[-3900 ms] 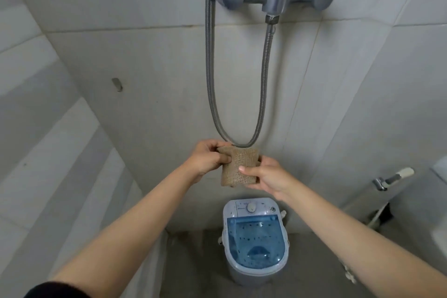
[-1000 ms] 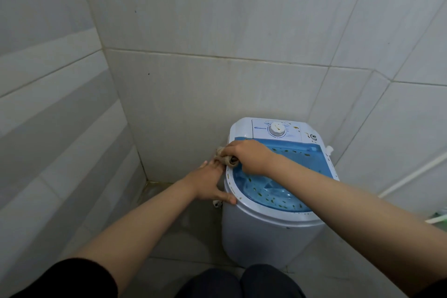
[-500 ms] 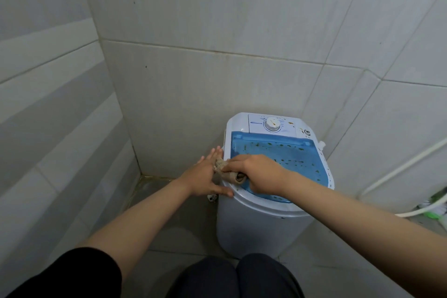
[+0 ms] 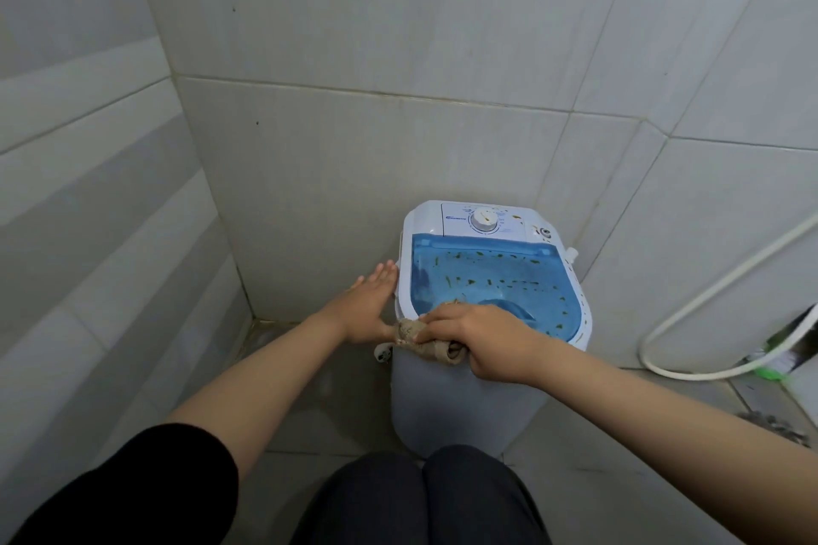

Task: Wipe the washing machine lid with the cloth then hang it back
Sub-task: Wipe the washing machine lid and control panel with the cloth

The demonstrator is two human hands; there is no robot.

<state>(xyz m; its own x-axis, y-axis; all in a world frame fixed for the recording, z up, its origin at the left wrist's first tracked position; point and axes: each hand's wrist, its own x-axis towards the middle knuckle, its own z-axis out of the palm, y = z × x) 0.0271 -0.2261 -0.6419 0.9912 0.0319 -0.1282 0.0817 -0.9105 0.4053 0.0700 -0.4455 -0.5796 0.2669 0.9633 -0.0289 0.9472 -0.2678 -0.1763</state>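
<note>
A small white washing machine [image 4: 460, 403] stands against the tiled wall, with a see-through blue lid [image 4: 487, 283] speckled with small green-brown bits. My right hand [image 4: 482, 339] grips a bunched brown burlap-like cloth [image 4: 425, 341] and presses it on the lid's near left rim. My left hand [image 4: 369, 301] lies flat, fingers apart, against the machine's left side, its thumb touching the cloth. A white control panel with a dial [image 4: 484, 220] sits behind the lid.
Tiled walls close in on the left and behind. A white hose [image 4: 708, 310] loops along the right wall down to the floor. Green items [image 4: 779, 350] lie at the far right. My knees [image 4: 420, 496] are just below the machine.
The cloth came off the shower hose loop earlier. Over the last second my right hand has drawn the cloth along the lid's left rim toward me; my left hand stays on the machine's side.
</note>
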